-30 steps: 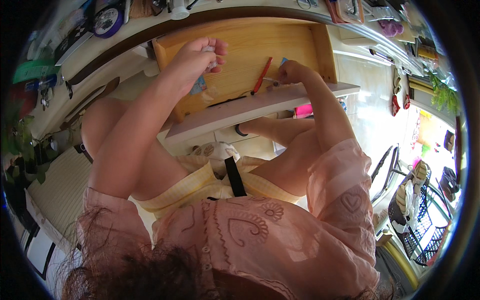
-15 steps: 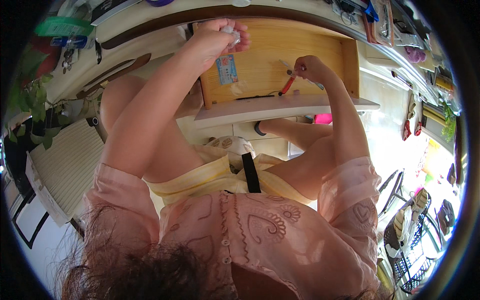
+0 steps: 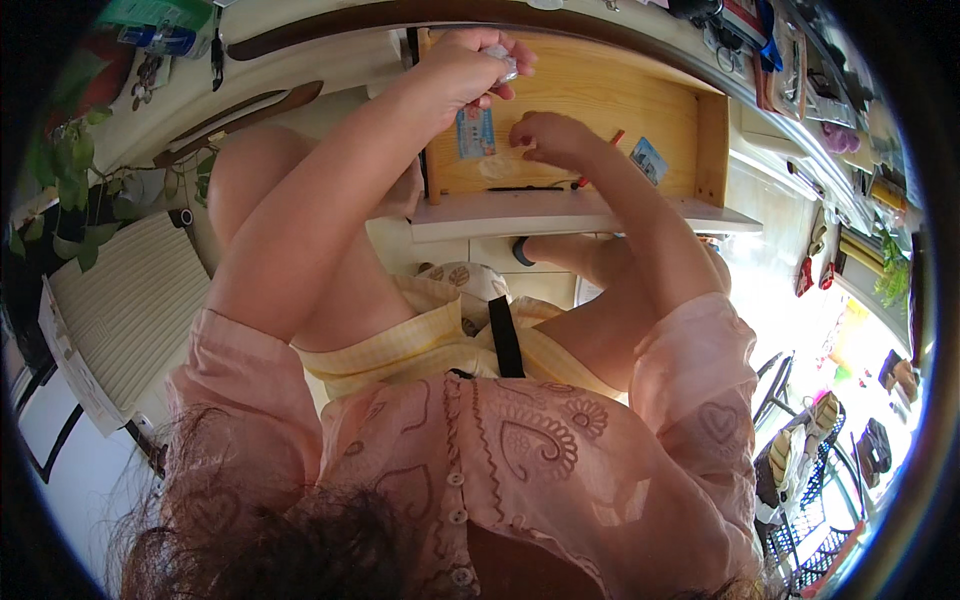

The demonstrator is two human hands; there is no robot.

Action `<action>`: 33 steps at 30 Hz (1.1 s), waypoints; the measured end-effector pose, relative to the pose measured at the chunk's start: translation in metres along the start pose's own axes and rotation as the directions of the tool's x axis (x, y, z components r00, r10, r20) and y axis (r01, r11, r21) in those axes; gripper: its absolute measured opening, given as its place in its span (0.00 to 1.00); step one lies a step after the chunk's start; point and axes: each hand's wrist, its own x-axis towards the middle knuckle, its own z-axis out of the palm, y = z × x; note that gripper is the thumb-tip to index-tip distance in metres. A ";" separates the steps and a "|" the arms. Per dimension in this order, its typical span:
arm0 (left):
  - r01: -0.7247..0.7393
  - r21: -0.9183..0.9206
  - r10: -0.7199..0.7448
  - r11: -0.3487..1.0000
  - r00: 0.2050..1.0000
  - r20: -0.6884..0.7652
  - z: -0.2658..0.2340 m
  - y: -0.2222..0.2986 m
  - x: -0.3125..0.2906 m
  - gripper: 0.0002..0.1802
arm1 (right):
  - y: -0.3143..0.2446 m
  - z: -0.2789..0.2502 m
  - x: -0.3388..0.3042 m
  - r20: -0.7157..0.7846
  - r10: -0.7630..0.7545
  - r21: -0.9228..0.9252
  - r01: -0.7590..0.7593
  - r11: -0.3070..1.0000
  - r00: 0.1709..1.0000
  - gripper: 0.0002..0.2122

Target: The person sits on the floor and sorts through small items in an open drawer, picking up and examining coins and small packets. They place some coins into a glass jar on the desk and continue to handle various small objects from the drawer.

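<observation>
A drawer (image 3: pixel 650 97) of light wood is pulled out in front of me. Above its far left part, my left hand (image 3: pixel 470 70) is closed around a crumpled piece of clear plastic (image 3: pixel 506 66); some fingertips spread past it. My right hand (image 3: pixel 556 138) hovers over the middle of the drawer, fingers loosely bent and thumb apart, with nothing visible between them. To its left lies a blue printed card (image 3: pixel 476 133). A second blue card (image 3: pixel 648 160) rests right of my right forearm. A red-handled tool (image 3: pixel 616 137) is partly hidden behind that forearm.
A thin black pen-like stick (image 3: pixel 526 188) lies along the drawer's front panel (image 3: pixel 560 212). The dark desk edge (image 3: pixel 330 40) curves above the drawer, with small items on top. Left are a plant (image 3: pixel 75 170) and a ribbed pale panel (image 3: pixel 130 300). My knees flank the drawer.
My right hand has moved left from the red-handled tool, uncovering the blue card on the right. My left hand keeps the clear plastic. The whole view has shifted slightly.
</observation>
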 end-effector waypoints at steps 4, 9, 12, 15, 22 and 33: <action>-0.014 -0.030 0.014 0.999 1.000 0.004 -0.001 -0.001 0.001 0.10 | 0.000 0.033 0.017 0.057 -0.031 0.019 0.030 0.999 0.998 0.12; -0.045 -0.011 0.044 0.999 0.998 -0.042 -0.004 0.000 0.000 0.11 | -0.011 0.041 0.026 0.269 0.073 -0.095 -0.049 0.994 0.960 0.06; -0.031 -0.017 0.030 0.999 0.999 -0.026 -0.004 0.001 0.000 0.11 | -0.014 0.039 0.019 0.257 0.089 -0.130 -0.057 0.990 0.962 0.03; -0.041 -0.005 0.041 0.999 0.999 -0.006 -0.001 0.003 -0.002 0.11 | 0.010 0.035 0.015 0.144 0.053 -0.092 -0.040 0.995 0.988 0.04; -0.034 0.031 0.032 0.999 0.998 0.046 0.007 -0.001 0.003 0.11 | 0.034 0.042 0.003 0.339 0.160 -0.198 -0.096 0.975 0.927 0.06; -0.015 0.074 0.011 0.997 0.998 0.055 0.013 0.002 0.003 0.11 | 0.017 0.036 -0.009 0.340 0.211 -0.235 -0.134 0.963 0.917 0.05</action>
